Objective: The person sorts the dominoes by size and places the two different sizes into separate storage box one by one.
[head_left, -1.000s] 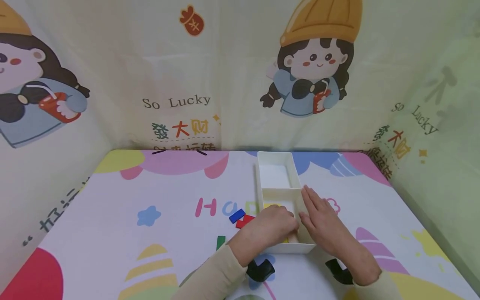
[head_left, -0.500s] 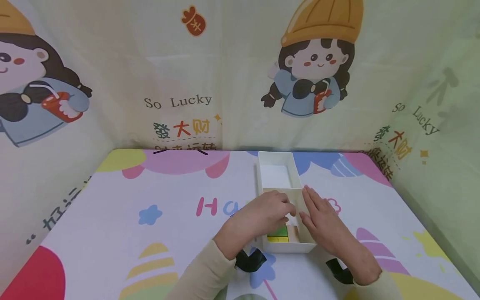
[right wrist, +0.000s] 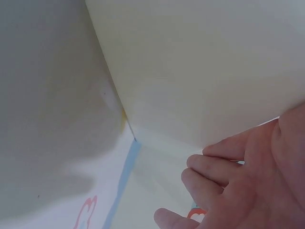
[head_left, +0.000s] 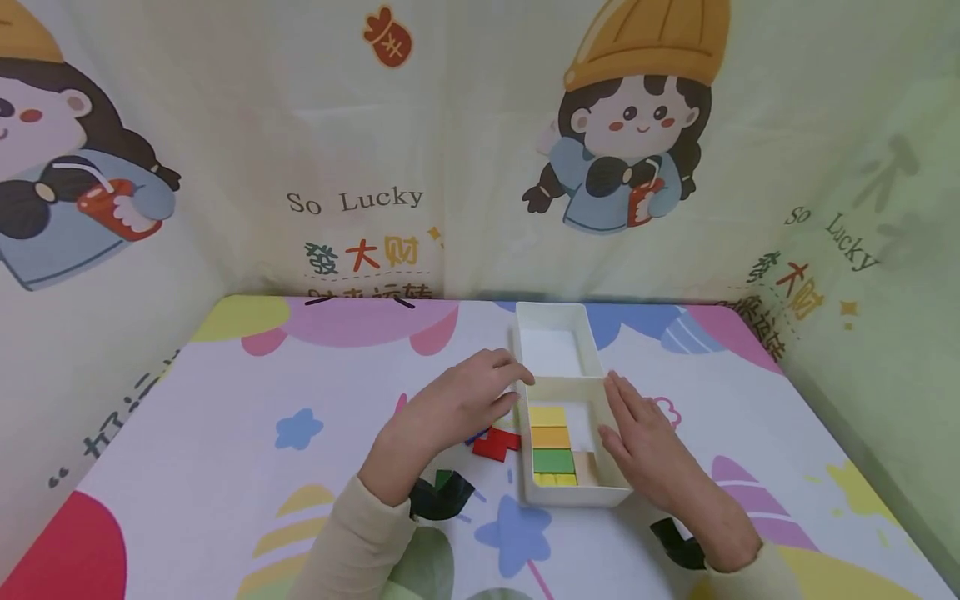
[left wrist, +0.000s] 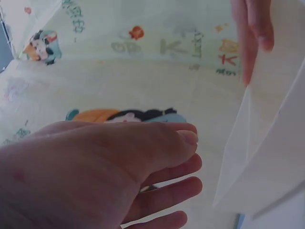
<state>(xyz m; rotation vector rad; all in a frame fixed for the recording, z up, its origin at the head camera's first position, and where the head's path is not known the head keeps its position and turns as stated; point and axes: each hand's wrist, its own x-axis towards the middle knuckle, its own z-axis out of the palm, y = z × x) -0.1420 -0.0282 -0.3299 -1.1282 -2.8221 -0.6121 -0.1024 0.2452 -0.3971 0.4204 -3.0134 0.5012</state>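
A white box [head_left: 577, 497] with two compartments stands on the table. Its near compartment holds several flat blocks: a yellow block [head_left: 547, 416], an orange block [head_left: 551, 437], a green block [head_left: 552, 461], yellow pieces [head_left: 555, 480] at the front and a wood-coloured block [head_left: 585, 469]. My left hand [head_left: 468, 400] hovers at the box's left wall, fingertips by the divider; the left wrist view shows its fingers extended and nothing held. Along the right wall my right hand [head_left: 648, 442] lies with straight fingers, close against the box wall [right wrist: 200, 57] in its own wrist view.
Left of the box lie red blocks [head_left: 491, 446] and a blue block [head_left: 476, 437] partly hidden by the left hand. A green block [head_left: 443, 477] shows behind the black strap [head_left: 435, 500] at the left wrist. Printed curtains [head_left: 480, 150] enclose the table.
My left hand has come out of the near compartment and moved left to the box's left wall, uncovering the blocks inside. The right hand has stayed in place.
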